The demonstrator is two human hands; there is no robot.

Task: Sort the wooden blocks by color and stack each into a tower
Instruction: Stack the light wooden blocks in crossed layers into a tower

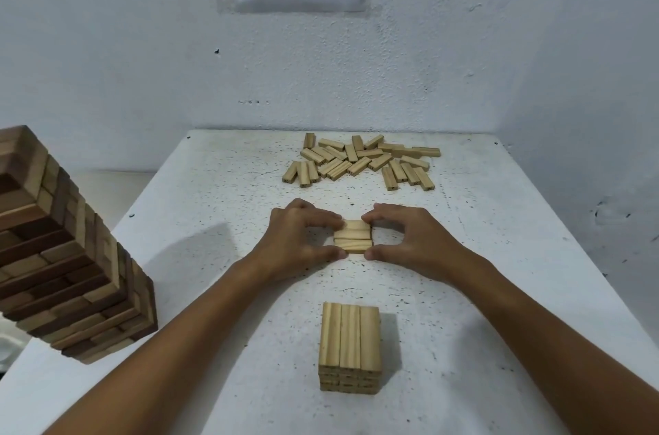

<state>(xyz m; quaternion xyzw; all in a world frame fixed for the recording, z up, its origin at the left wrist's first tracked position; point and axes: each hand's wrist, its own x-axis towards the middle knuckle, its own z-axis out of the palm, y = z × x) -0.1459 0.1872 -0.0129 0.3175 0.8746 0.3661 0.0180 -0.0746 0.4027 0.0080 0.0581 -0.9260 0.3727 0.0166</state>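
Pale blocks btwn both grips.

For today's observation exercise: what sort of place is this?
Probably a plain indoor room set up for a block task: a speckled white table against bare white walls, holding only wooden blocks.

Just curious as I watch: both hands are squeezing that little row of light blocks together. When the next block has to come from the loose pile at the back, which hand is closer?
Probably the right hand: the loose pile lies behind it and slightly right, farther from the left hand.
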